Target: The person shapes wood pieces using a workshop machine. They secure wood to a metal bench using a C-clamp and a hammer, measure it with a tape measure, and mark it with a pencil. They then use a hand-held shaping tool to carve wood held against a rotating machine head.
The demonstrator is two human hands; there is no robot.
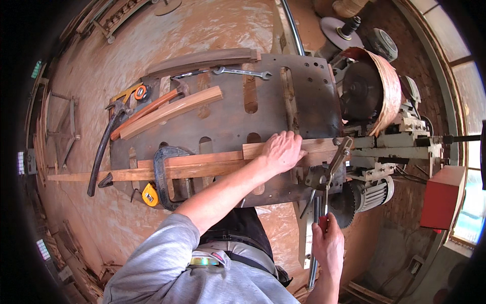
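Wood strip [202, 164] on steel table [304, 96], sawdust floor [202, 30].

Dark slotted steel machine table [304, 96]; on it: long wood strip [202, 164] under a C-clamp [164, 175]; two loose slats [167, 111]; spanner [242, 72]; hammer [109, 134]; yellow tape measure [150, 195] at edge.

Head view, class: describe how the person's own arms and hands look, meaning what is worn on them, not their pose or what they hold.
Both hands are bare: no gloves, rings or watch show on the left hand or the right hand. The left arm wears a light grey sleeve pushed up above the elbow, leaving the forearm uncovered. The right forearm is also bare as far as the frame shows.
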